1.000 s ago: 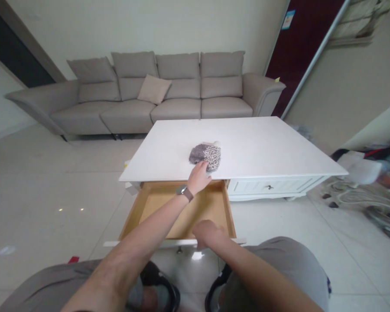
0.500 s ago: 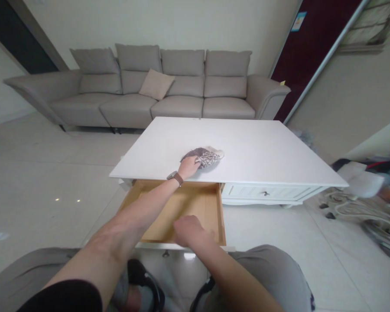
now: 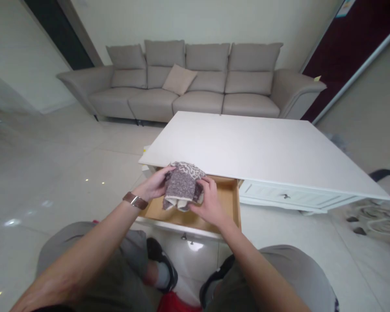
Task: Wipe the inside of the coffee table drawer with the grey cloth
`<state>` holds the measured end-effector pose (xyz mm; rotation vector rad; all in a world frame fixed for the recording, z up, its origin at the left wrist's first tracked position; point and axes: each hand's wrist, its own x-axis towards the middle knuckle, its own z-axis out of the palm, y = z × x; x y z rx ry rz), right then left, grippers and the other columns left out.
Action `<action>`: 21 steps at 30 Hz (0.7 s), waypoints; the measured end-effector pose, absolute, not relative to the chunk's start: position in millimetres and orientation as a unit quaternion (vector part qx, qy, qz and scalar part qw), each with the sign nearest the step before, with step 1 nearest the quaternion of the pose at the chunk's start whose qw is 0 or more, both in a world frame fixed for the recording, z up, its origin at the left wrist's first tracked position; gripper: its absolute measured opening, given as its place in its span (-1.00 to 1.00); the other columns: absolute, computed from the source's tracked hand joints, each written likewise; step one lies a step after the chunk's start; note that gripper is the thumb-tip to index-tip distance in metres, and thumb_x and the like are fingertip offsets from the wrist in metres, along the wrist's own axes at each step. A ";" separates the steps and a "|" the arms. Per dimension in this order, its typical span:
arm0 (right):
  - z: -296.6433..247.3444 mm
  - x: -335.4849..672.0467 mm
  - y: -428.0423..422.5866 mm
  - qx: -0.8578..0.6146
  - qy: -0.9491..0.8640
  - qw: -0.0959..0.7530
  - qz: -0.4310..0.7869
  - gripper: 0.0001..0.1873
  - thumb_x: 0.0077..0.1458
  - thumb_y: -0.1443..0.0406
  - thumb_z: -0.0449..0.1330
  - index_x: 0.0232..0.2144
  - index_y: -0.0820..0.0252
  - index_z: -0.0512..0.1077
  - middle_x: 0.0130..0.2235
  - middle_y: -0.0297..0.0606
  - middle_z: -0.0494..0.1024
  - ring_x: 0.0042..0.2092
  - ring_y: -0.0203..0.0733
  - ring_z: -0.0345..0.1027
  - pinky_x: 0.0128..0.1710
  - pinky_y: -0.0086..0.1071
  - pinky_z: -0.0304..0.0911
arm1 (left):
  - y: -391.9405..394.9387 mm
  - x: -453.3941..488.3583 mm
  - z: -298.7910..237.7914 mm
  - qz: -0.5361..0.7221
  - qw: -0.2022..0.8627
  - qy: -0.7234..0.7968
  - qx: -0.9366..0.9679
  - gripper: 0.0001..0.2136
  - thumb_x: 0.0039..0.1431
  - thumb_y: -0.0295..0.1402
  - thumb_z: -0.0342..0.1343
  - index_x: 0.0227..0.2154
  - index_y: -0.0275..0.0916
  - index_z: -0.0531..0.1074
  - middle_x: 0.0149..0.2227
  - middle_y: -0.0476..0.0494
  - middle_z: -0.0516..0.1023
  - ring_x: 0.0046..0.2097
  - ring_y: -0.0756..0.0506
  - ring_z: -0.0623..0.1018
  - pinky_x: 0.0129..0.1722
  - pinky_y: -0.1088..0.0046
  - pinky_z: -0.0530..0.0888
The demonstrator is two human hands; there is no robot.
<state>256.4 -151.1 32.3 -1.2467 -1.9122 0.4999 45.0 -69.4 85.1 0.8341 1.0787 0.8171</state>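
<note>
A folded patterned cloth (image 3: pixel 183 184), purple-grey and white, is held between my two hands above the pulled-out drawer (image 3: pixel 228 203). My left hand (image 3: pixel 157 183), with a brown-strapped watch on the wrist, grips the cloth's left side. On its lower right side, the fingers and thumb of my right hand (image 3: pixel 209 201) are closed on the cloth. The light wooden bottom of the drawer shows around the cloth. Behind it is the white coffee table (image 3: pixel 256 143) that the drawer belongs to.
A second drawer (image 3: pixel 281 195) in the table is closed. My knees and shoes flank the drawer front. A grey sofa (image 3: pixel 198 102) stands beyond the table. Something red (image 3: pixel 177 302) lies on the floor between my feet. Coiled cables (image 3: pixel 373 219) lie at right.
The cloth has come off the tabletop towards me, over the drawer. My right hand has risen from the drawer front and taken hold of it too. The view has shifted left.
</note>
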 end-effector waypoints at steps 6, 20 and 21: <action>2.4 240.6 -155.7 -0.464 -0.701 0.440 0.315 -0.14 0.04 0.23 0.28 0.31 0.16 0.01 0.27 0.05 0.16 0.30 0.02 0.12 0.29 -0.06 0.12 | -124.6 49.2 57.0 0.400 0.734 0.405 0.370 -0.53 0.11 -0.02 0.18 -0.04 -0.24 0.51 -0.01 -0.25 0.64 0.06 -0.26 0.58 0.09 0.16 0.51; -4.0 255.0 -139.4 -0.547 -0.513 0.480 0.456 -0.52 0.22 0.18 -0.01 0.14 0.17 0.35 0.00 -0.09 0.58 0.03 -0.06 0.44 0.09 -0.18 0.32 | -135.9 80.6 42.5 0.473 0.693 0.410 0.358 -0.61 -0.02 -0.32 0.27 -0.09 -0.32 0.55 -0.07 -0.26 0.67 0.01 -0.25 0.61 0.11 0.16 0.47; -7.4 257.1 -139.3 -0.541 -0.501 0.489 0.465 -0.51 0.24 0.12 -0.03 0.12 0.17 0.38 -0.04 -0.09 0.60 0.00 -0.05 0.47 0.05 -0.17 0.36 | -133.8 77.0 47.1 0.467 0.704 0.411 0.343 -0.61 -0.01 -0.32 0.25 -0.08 -0.32 0.55 -0.09 -0.26 0.67 -0.01 -0.26 0.62 0.09 0.15 0.48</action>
